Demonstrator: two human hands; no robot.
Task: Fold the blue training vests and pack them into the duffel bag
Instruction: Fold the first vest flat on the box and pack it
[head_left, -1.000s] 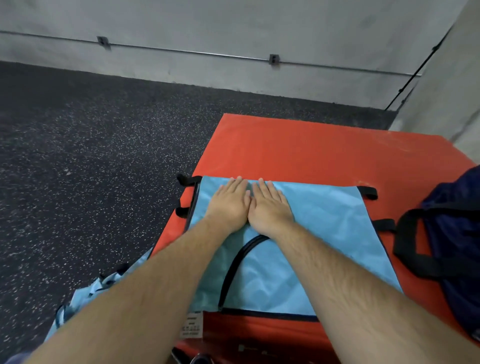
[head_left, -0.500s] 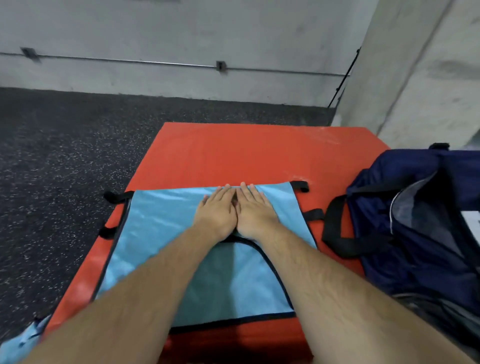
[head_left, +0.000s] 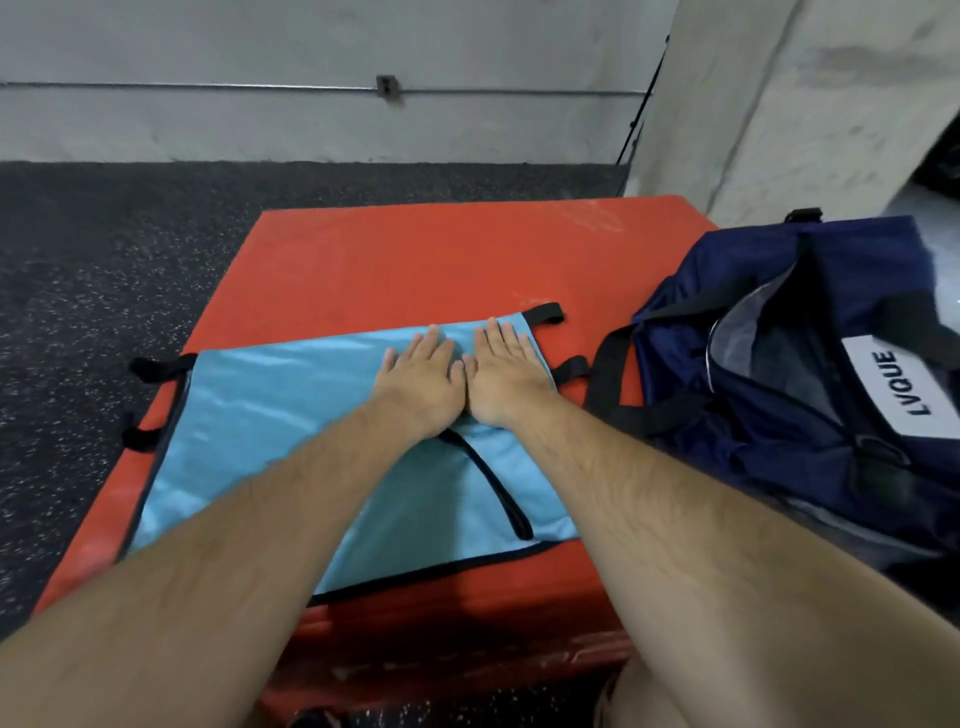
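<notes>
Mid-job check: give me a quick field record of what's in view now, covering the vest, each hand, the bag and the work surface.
vest: light blue vest with black trim, spread flat
surface: red mat on a dark speckled floor
left hand: left hand palm down, fingers straight, pressing the vest near its far right corner
right hand: right hand flat on the vest, right beside the left
bag: navy duffel bag right of the vest, top open, white label reading LVQUE
progress: vest not yet in the bag
</notes>
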